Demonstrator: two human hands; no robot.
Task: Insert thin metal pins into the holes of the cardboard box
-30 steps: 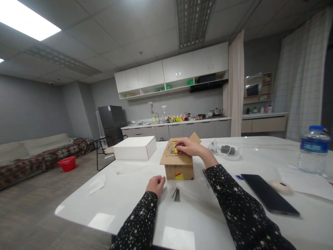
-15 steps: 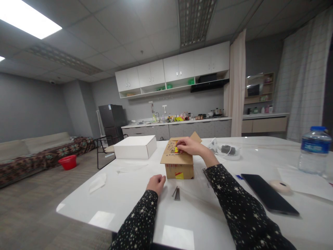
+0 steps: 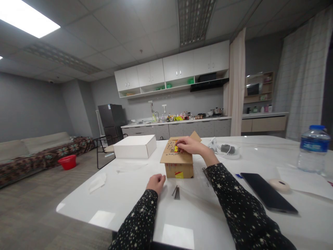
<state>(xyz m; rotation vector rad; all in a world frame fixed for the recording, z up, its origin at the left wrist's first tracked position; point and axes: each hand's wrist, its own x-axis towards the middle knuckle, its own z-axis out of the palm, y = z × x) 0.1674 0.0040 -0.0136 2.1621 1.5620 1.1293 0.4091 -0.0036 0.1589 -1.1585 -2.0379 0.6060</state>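
A small cardboard box (image 3: 178, 166) stands on the white table (image 3: 135, 198), its top studded with small holes or nail heads. My right hand (image 3: 191, 146) rests on the box top, fingers pinched at a small dark piece beside a yellow patch; what it holds is too small to tell. My left hand (image 3: 155, 182) lies on the table as a loose fist, empty, left of a small bunch of nails (image 3: 176, 192).
A white box (image 3: 135, 146) sits behind left. A black phone (image 3: 267, 196), a tape roll (image 3: 279, 185), paper and a water bottle (image 3: 312, 149) lie to the right. A cable bundle (image 3: 227, 150) is behind the box. Kitchen counter and sofa stand far off.
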